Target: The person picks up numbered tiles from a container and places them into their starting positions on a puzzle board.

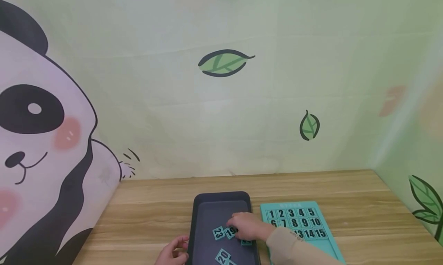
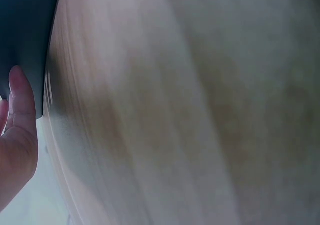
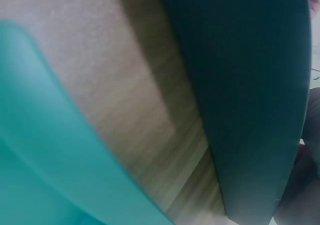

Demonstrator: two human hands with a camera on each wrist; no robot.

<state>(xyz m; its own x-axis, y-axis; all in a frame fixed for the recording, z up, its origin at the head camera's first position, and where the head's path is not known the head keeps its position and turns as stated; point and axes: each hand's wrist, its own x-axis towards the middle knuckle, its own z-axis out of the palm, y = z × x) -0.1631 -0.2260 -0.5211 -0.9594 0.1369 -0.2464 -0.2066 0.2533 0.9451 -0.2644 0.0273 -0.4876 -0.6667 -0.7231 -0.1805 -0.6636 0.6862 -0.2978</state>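
Over the dark tray (image 1: 204, 242), my right hand (image 1: 247, 226) reaches in from the right and pinches the teal number tile 19 (image 1: 230, 232) at its upper right corner. Tile 23 (image 1: 219, 233) lies just left of it. Another tile (image 1: 246, 242) is partly covered by the hand, its number hidden. Nearer to me in the tray, tile 20 (image 1: 223, 256) overlaps one more tile cut off by the frame. My left hand (image 1: 174, 251) rests against the tray's left side. In the left wrist view, a straight finger (image 2: 20, 92) touches the tray's outer wall.
Right of the tray lies a teal number board (image 1: 290, 205) with rows of numbers from 1 to 15, partly hidden by my right sleeve (image 1: 294, 247). Both stand on a wood-grain table (image 1: 149, 211). A wall printed with a panda and leaves (image 1: 226, 63) closes off the back.
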